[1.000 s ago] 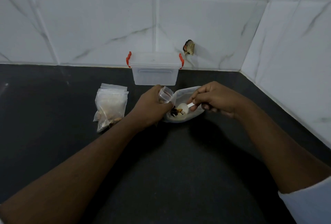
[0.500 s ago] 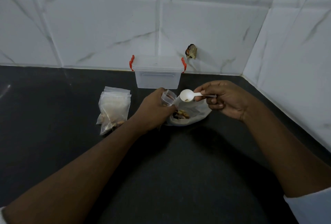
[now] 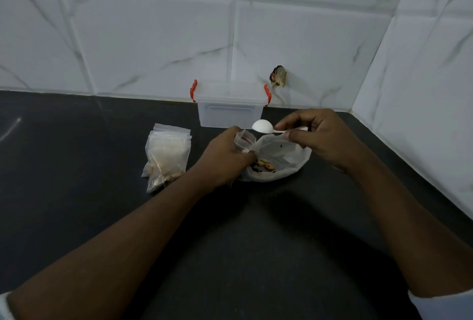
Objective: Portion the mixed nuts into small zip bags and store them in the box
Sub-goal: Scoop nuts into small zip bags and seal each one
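Observation:
My left hand grips a small clear zip bag upright with its mouth open. My right hand pinches the handle of a white plastic spoon, whose bowl is tipped over, just above and right of the bag's mouth. Below both hands lies a larger open plastic bag with mixed nuts inside. A clear box with red latches and its lid on stands against the wall behind.
A pile of small zip bags, some with nuts showing, lies left of my left hand. The black counter meets tiled walls at the back and right. A small brown object sticks to the wall.
The spoon came up out of the nut bag with nuts, moved to the small zip bag's mouth, and now is turned over there. My left hand stayed put.

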